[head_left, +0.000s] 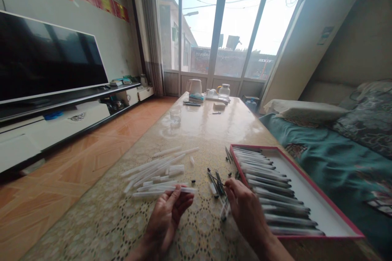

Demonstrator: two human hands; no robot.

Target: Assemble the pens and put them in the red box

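Observation:
My left hand (167, 212) pinches a translucent white pen barrel (190, 190) between thumb and fingers. To its left, a loose pile of similar barrels and short caps (162, 167) lies on the patterned tablecloth. My right hand (245, 202) is closed, its fingertips on a thin dark pen refill (216, 178); the grip is partly hidden. Under and beside those fingertips are several black-and-clear pen parts (219, 189). A small black plug (193, 181) lies between the two hands. Right of my right hand, a red-rimmed box (330, 208) holds a row of pens with dark ends.
A drinking glass (175, 115) stands further up the table (199, 130). At the far end are a pitcher (194, 86), a glass teapot (224, 91) and a small box (219, 106). A sofa (312, 142) runs along the right; a television (49, 57) is on the left.

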